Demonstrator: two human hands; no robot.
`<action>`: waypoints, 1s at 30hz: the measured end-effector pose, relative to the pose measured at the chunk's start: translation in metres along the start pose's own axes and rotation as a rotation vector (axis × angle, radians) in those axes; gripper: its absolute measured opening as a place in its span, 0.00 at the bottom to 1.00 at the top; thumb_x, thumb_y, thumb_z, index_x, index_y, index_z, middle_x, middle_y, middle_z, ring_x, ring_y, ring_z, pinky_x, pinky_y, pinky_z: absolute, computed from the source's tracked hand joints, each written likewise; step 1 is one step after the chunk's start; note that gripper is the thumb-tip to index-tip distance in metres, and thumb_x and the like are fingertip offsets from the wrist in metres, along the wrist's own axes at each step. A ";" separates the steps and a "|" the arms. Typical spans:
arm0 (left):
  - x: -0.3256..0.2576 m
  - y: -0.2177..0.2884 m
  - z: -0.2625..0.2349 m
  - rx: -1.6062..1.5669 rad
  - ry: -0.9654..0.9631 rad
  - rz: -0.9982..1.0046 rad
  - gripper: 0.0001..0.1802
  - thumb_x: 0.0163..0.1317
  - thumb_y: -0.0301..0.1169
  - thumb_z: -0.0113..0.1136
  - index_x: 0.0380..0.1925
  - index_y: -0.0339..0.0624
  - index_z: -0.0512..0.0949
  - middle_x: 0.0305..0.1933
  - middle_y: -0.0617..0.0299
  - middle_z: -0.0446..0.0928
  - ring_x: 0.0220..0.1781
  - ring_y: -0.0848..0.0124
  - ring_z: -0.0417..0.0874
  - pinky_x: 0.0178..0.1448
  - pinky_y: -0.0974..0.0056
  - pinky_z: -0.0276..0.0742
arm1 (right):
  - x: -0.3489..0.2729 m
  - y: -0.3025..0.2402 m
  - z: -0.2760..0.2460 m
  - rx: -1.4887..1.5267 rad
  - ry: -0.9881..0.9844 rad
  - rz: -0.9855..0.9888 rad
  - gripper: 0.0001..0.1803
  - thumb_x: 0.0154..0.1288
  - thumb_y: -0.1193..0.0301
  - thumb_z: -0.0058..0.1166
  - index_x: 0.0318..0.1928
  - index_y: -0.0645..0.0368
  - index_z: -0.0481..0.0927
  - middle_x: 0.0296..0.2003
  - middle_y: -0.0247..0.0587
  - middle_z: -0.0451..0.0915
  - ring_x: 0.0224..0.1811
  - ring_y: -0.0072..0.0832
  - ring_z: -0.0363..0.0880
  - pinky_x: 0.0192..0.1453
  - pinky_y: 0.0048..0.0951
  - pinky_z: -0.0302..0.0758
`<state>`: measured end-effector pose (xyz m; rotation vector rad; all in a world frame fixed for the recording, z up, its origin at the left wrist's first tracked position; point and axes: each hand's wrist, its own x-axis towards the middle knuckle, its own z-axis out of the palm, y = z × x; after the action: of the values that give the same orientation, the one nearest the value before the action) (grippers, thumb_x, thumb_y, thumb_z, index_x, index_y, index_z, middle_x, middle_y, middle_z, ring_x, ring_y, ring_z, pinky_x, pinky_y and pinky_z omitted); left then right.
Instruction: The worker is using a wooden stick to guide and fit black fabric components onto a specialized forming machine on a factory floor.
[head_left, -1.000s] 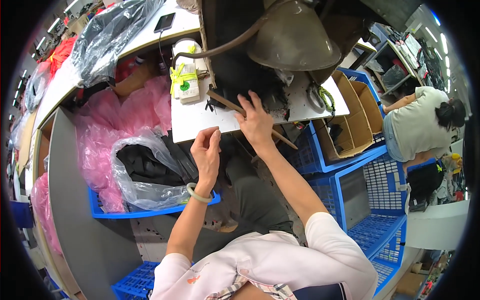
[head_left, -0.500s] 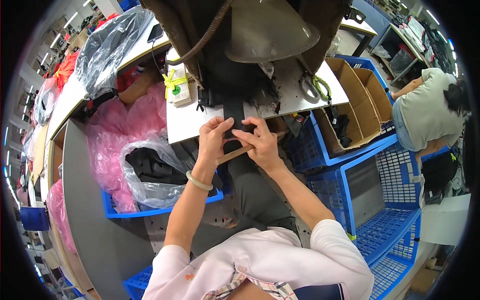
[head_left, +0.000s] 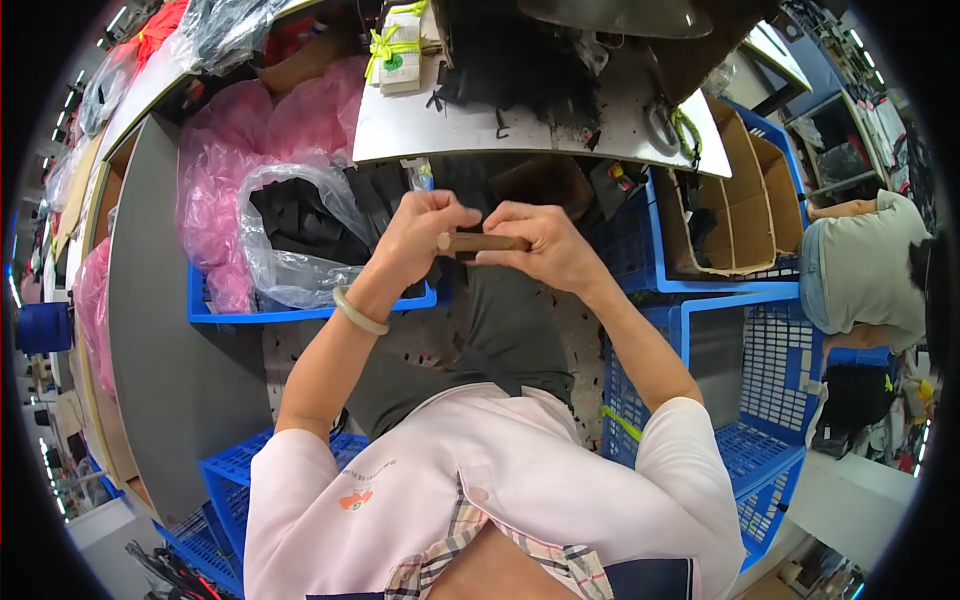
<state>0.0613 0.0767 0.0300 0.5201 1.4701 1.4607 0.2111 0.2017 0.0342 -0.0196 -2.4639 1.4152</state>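
Both of my hands are raised in front of me, just below the near edge of the white table. My right hand (head_left: 548, 245) is closed around a short wooden stick (head_left: 486, 242), which lies level and points toward my left hand (head_left: 424, 232). The left hand is pinched, with thumb and fingers together; what it holds is hidden. Its wrist touches the region beside the stick's left end and wears a pale bangle (head_left: 360, 312). A dark strip (head_left: 486, 366) lies across my lap. On the table sits a heap of black material (head_left: 525, 85).
A blue crate (head_left: 310, 317) with pink plastic and a clear bag of black pieces (head_left: 305, 225) stands at left. Scissors (head_left: 660, 128) and a tied stack of cards (head_left: 400, 68) lie on the table (head_left: 450, 135). More blue crates (head_left: 745, 300), a cardboard box (head_left: 735, 210) and another person (head_left: 865, 265) are at right.
My hands have drawn back from the table edge toward my body. The black strap seen between them earlier no longer shows there. The stick has turned level, and the view has tilted downward.
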 end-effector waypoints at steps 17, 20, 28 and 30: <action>-0.071 -0.083 -0.032 -0.061 0.049 0.180 0.15 0.56 0.31 0.64 0.40 0.34 0.76 0.45 0.58 0.72 0.47 0.67 0.77 0.52 0.65 0.73 | -0.022 -0.012 0.063 0.016 0.060 0.162 0.15 0.54 0.85 0.48 0.42 0.63 0.81 0.22 0.27 0.73 0.24 0.11 0.68 0.26 0.15 0.63; -0.075 -0.085 -0.037 0.181 0.076 0.301 0.18 0.54 0.32 0.66 0.44 0.38 0.77 0.50 0.59 0.70 0.54 0.67 0.70 0.58 0.64 0.64 | -0.018 -0.018 0.070 0.130 0.042 0.280 0.13 0.56 0.83 0.49 0.41 0.64 0.81 0.23 0.25 0.73 0.23 0.11 0.67 0.26 0.16 0.63; -0.077 -0.083 -0.044 -0.015 -0.069 0.410 0.08 0.60 0.29 0.59 0.35 0.34 0.80 0.51 0.60 0.76 0.58 0.70 0.69 0.62 0.67 0.61 | 0.001 -0.036 0.070 -0.214 0.100 0.041 0.15 0.48 0.88 0.51 0.38 0.64 0.79 0.26 0.45 0.74 0.25 0.36 0.74 0.29 0.27 0.69; -0.075 -0.080 -0.046 -0.263 -0.137 0.204 0.12 0.62 0.30 0.56 0.40 0.32 0.79 0.46 0.65 0.76 0.49 0.74 0.71 0.55 0.69 0.65 | 0.003 -0.036 0.068 -0.061 0.110 0.112 0.12 0.49 0.85 0.53 0.37 0.65 0.79 0.26 0.41 0.75 0.25 0.29 0.74 0.30 0.24 0.69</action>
<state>0.0816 -0.0246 -0.0281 0.6065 1.1227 1.7127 0.1954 0.1261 0.0332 -0.2452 -2.4475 1.3439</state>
